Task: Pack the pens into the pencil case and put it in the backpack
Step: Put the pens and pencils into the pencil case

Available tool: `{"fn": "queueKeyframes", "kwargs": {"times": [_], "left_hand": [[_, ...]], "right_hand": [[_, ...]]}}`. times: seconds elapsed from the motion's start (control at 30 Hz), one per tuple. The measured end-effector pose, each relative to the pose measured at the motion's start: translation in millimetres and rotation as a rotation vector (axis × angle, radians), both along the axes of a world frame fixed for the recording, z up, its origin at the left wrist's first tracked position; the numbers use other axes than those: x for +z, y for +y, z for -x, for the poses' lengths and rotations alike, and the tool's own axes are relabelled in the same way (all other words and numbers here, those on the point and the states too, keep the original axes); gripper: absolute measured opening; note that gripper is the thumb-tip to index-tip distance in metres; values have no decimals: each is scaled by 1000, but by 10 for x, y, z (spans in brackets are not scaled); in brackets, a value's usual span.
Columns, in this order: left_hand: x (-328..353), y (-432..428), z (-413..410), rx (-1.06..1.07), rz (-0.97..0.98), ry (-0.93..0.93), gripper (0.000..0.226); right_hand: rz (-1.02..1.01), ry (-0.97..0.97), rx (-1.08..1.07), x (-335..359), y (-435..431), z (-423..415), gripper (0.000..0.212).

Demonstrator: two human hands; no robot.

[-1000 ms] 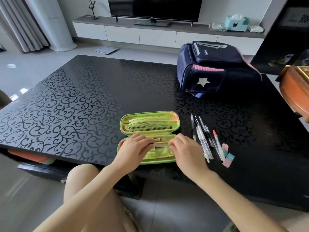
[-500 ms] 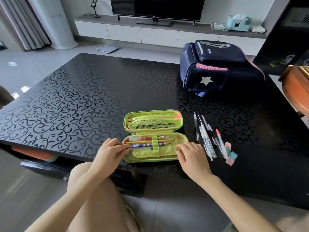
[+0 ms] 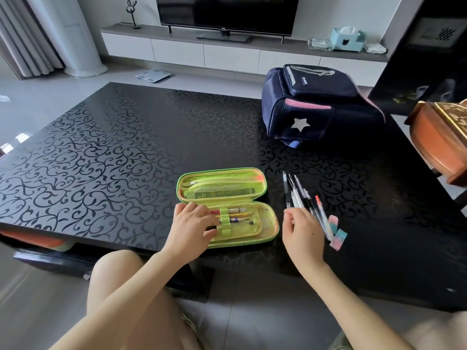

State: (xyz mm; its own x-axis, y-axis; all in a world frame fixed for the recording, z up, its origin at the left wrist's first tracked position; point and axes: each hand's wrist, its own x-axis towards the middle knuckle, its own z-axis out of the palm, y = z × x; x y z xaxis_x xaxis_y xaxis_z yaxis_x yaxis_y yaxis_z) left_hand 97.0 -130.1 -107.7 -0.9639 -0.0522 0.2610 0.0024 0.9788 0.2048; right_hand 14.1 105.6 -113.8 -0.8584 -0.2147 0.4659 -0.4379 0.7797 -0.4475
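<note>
Right hand [image 3: 302, 231] has left the open green zip pencil case [image 3: 227, 205], fingers apart over the clear plastic pens [image 3: 300, 198] beside it; left hand [image 3: 192, 223], loose, steadies the case: next pen pickup.

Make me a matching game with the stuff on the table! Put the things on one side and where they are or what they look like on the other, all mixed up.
Things:
1. pencil case
2. backpack
3. loose pens
4. left hand

Descriptions:
A. dark blue with a silver star, at the far side of the table
B. lying on the table, right of the case, beside the right hand
C. green, lying open
D. resting on the case's left end

Pairs: 1-C, 2-A, 3-B, 4-D
</note>
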Motion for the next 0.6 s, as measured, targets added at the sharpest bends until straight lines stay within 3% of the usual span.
{"fn": "queueKeyframes", "kwargs": {"times": [0.07, 0.13, 0.2, 0.3, 0.37, 0.47, 0.53, 0.6], "left_hand": [[25, -17, -2, 19, 4, -14, 21], [44, -33, -25, 30, -6, 11, 19], [59, -56, -49, 41, -20, 52, 18], [101, -77, -76, 57, -50, 116, 14], [153, -70, -81, 60, -93, 152, 12], [236, -1, -56, 62, -171, 189, 9], [291, 67, -23, 55, -184, 226, 12], [321, 132, -5, 8, -62, 247, 23]], "right_hand": [[-52, -120, -149, 59, 24, 149, 13], [-258, -288, -240, 112, 5, 285, 27], [-440, -376, -249, 165, -50, 372, 34], [-522, -407, -226, 233, -162, 451, 26], [-407, -457, -255, 244, -177, 509, 22], [-146, -441, -229, 314, -160, 446, 36], [13, -374, -64, 410, -150, 251, 26], [75, -407, 136, 518, -153, 21, 12]]}}
